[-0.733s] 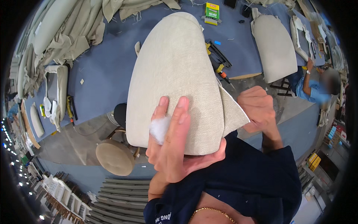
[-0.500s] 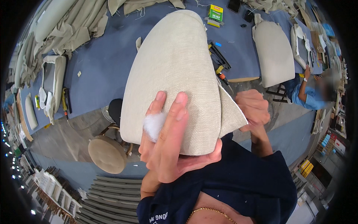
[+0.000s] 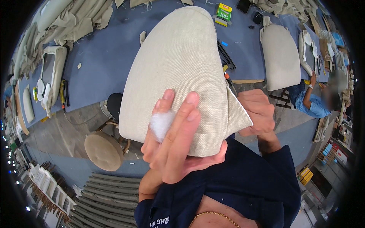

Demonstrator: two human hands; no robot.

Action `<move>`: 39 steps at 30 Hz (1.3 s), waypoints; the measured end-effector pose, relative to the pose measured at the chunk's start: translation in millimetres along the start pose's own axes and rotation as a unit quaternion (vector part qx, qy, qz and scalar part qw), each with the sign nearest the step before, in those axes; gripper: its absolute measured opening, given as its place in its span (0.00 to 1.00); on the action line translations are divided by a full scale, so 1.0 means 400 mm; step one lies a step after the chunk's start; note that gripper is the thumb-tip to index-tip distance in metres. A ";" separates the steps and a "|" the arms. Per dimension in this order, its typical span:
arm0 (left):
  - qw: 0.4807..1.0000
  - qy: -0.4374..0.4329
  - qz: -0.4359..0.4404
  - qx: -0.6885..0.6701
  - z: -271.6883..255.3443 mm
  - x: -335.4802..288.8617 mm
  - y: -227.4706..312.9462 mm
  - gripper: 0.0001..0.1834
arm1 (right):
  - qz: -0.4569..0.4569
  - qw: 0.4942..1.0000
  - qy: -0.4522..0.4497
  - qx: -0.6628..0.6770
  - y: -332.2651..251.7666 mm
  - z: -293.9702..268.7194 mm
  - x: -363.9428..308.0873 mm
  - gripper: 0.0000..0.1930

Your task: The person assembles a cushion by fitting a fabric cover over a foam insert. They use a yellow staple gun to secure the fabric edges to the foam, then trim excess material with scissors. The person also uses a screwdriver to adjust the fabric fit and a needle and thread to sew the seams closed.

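Observation:
A beige linen-covered chair back (image 3: 176, 60) stands tilted in front of me, its wide, rounded face toward me. My left hand (image 3: 176, 148) grips its lower edge, the fingers lying over the face and the thumb side underneath. Between those fingers sits a tuft of white stuffing (image 3: 161, 125). At the right side a loose fabric flap (image 3: 238, 117) sticks out to a point. My right hand (image 3: 256, 112) is closed in a fist at the flap's edge; its fingertips are hidden, and it appears to hold the fabric there.
On the blue table (image 3: 102, 57) lie a staple gun (image 3: 226, 57), a green-yellow box (image 3: 223, 14), a phone (image 3: 243, 5) and fabric piles (image 3: 83, 19). Another chair back (image 3: 281, 53) lies right. A round stool (image 3: 103, 151) stands left below. A person in blue (image 3: 313, 102) works at far right.
The chair back has shifted slightly and leans a little more to the left. My left hand has slid a bit to the right with the stuffing; my right hand keeps its place by the flap.

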State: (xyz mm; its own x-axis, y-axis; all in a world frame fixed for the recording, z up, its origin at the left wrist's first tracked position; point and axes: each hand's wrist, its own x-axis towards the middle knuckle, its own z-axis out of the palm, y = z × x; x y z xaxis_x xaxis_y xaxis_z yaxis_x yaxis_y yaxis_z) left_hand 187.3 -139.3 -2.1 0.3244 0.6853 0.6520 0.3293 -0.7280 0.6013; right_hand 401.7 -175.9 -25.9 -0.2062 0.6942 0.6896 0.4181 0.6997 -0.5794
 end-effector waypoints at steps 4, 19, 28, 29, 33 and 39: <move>1.000 -0.005 0.000 0.001 0.000 -0.001 -0.002 0.36 | 0.054 0.998 -0.008 -0.006 -0.014 0.003 -0.005 0.11; 0.998 -0.045 -0.012 0.037 0.021 -0.004 0.036 0.42 | 0.151 0.988 0.003 -0.040 -0.068 -0.030 -0.077 0.12; 0.996 -0.048 0.064 0.048 0.034 -0.025 0.012 0.67 | 0.105 0.993 0.040 -0.041 -0.031 -0.019 -0.112 0.12; 0.997 -0.032 0.063 0.044 0.038 -0.023 0.012 0.65 | 0.102 0.993 0.050 -0.043 -0.030 -0.010 -0.103 0.11; 0.996 0.065 0.065 -0.018 0.056 -0.027 -0.005 0.57 | 0.087 0.995 -0.009 -0.041 -0.022 -0.033 -0.056 0.10; 0.998 0.033 0.024 0.037 0.025 0.014 0.004 0.50 | 0.072 0.987 -0.032 -0.138 0.054 -0.085 -0.099 0.07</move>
State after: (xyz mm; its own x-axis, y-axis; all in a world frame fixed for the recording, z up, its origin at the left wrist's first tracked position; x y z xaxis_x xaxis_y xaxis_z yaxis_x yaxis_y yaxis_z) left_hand 198.4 -136.6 -2.2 0.2829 0.6453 0.7097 0.3804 -0.7547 0.5346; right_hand 449.0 -193.9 -50.9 -0.1790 0.7979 0.5756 0.6707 0.5269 -0.5220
